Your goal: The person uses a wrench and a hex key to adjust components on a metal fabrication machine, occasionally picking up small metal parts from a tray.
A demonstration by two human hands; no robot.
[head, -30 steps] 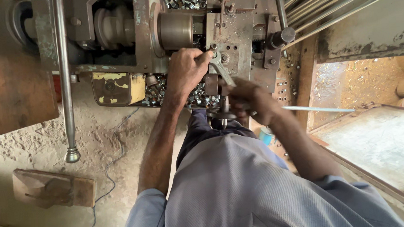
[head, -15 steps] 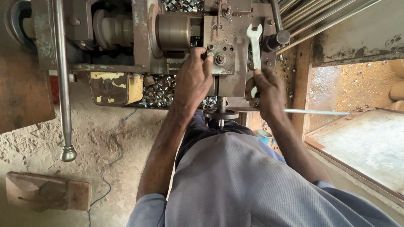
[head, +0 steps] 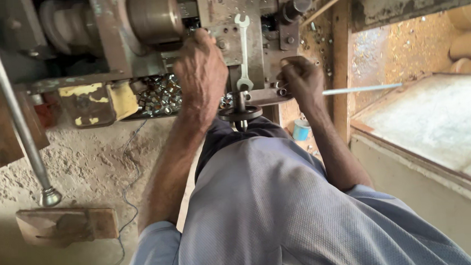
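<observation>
My left hand (head: pixel 200 67) reaches up onto the rusty metal machine (head: pixel 224 20), its fingertips against a part beside the big steel cylinder (head: pixel 154 16); whatever the fingers grip is hidden. A silver open-ended wrench (head: pixel 243 51) lies upright on the machine face between my hands, and neither hand touches it. My right hand (head: pixel 301 80) is curled into a fist at the machine's front edge, right of the wrench. A small round handwheel (head: pixel 240 114) hangs below the wrench.
A tray of several shiny nuts (head: pixel 158 93) sits under the machine beside a yellow box (head: pixel 97 102). A long steel lever with a knob (head: pixel 50 196) hangs at left above a wooden block (head: pixel 63 225). A thin metal rod (head: pixel 362 89) and a blue cup (head: pixel 301 129) are at right.
My right hand held the wrench up against the machine and has let it go; the wrench now rests there alone. The right hand has dropped to the machine's edge. The left hand stays put.
</observation>
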